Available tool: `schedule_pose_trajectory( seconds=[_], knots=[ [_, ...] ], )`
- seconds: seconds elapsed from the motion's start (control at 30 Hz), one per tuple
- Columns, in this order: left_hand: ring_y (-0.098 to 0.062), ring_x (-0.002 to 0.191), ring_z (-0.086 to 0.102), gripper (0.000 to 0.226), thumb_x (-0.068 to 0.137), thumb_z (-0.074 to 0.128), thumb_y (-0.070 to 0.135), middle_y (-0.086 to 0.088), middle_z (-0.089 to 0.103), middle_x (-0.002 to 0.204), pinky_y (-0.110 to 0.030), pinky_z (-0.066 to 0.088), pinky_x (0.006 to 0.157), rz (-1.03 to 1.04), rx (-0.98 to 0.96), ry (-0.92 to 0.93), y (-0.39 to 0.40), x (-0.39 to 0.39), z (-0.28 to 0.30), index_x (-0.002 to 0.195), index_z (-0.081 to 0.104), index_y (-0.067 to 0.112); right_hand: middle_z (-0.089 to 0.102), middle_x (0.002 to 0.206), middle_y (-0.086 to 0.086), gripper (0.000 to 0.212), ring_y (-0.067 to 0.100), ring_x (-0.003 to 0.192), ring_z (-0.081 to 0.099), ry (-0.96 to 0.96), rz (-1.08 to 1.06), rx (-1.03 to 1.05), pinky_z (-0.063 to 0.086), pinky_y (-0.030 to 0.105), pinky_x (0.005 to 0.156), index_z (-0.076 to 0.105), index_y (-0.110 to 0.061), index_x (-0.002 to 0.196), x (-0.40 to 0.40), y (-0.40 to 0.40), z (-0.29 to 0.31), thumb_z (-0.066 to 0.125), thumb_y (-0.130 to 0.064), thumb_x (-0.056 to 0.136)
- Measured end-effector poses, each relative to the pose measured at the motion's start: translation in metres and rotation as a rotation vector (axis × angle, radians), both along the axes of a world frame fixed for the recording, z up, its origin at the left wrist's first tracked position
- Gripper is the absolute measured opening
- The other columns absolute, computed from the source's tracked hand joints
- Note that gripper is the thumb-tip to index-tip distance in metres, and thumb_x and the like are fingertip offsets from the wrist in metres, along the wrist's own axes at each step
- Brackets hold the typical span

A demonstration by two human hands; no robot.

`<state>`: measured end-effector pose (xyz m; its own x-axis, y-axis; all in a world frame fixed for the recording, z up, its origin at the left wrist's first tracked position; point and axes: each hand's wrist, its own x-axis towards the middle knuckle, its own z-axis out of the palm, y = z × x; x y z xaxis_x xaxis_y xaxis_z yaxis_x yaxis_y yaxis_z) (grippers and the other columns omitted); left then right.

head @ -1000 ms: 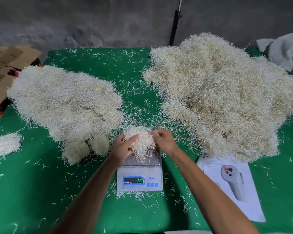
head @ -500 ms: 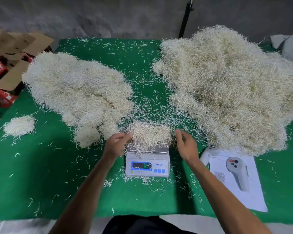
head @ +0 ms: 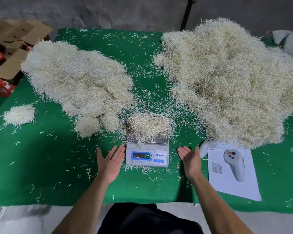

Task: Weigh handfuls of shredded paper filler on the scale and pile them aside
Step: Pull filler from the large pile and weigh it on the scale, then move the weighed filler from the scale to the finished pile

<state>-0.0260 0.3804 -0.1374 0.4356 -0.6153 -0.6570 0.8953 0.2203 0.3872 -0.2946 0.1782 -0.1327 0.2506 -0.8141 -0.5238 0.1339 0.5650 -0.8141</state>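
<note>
Nearest to us, our two bare forearms reach out over the green worktop [head: 41, 166]. Left hand [head: 110, 162] lies palm up just left of the scale [head: 147, 155], fingers straight and spread, its grip wide open and holding nothing; fingertips come almost to the scale's near left corner, contact we cannot tell. Right hand [head: 189, 159] sits a little right of the scale, palm turned inward and up, fingers relaxed, grip likewise open and empty. Between the hands the scale's lit display faces us, digits unreadable. On its steel platter rests the handful of shredded paper filler [head: 148, 126], loose strands drooping over the near and left edges. To the right, a printed sheet [head: 233, 181] showing a handheld controller lies flat, and a white controller [head: 207, 146] rests at its far left corner, near the right hand. Stray strands litter the cloth all round the scale. Further left, a small separate clump [head: 19, 114] sits near the worktop's left edge. Beyond the scale, a broad weighed pile [head: 78, 81] spreads to the far left, and a larger, taller heap [head: 230, 78] fills the far right. Cardboard boxes [head: 12, 48] stand past the left edge; a dark pole [head: 186, 12] rises against the far wall.
</note>
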Motion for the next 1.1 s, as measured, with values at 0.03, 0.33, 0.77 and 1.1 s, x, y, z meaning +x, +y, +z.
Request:
schedule_pose_trajectory(
  seconds=[0.03,0.33,0.77,1.1],
  knots=[
    [-0.027,0.128,0.056,0.100,0.084,0.048,0.080,-0.017,0.062,0.137,-0.037,0.026,0.123,-0.009,0.007,-0.014,0.000,0.000,0.000,0.151,0.041,0.007,0.064,0.129,0.022,0.071,0.028,0.122,0.064,0.003,0.006,-0.006,0.047,0.035,0.107,0.047,0.004,0.138,0.000,0.000,-0.001,0.018,-0.054,0.110],
    [-0.027,0.125,0.061,0.097,0.084,0.048,0.080,-0.016,0.064,0.135,-0.038,0.034,0.117,0.006,0.074,-0.082,-0.001,-0.001,0.001,0.147,0.046,0.006,0.066,0.128,0.020,0.069,0.027,0.122,0.065,0.004,0.020,-0.006,0.046,0.036,0.109,0.048,0.003,0.139,0.001,-0.002,-0.005,0.021,-0.054,0.110],
    [-0.003,0.087,0.053,0.021,0.107,0.046,0.026,0.013,0.058,0.096,-0.020,0.046,0.079,-0.302,0.265,-0.950,-0.061,0.003,0.074,0.112,0.063,0.038,0.068,0.090,-0.018,0.021,-0.002,0.084,0.065,0.376,0.135,-0.434,0.049,0.009,0.067,0.061,-0.031,0.108,0.069,-0.006,0.057,0.046,-0.046,0.106],
    [-0.033,0.148,0.032,0.071,0.102,0.050,0.047,-0.018,0.024,0.163,-0.054,0.033,0.118,-0.299,0.065,-0.155,-0.116,-0.008,0.136,0.159,0.022,0.017,0.066,0.125,-0.003,0.065,-0.002,0.110,0.063,0.276,0.264,-0.453,0.053,0.036,0.097,0.061,-0.019,0.129,0.206,0.017,0.122,0.067,-0.069,0.087]
  ],
)
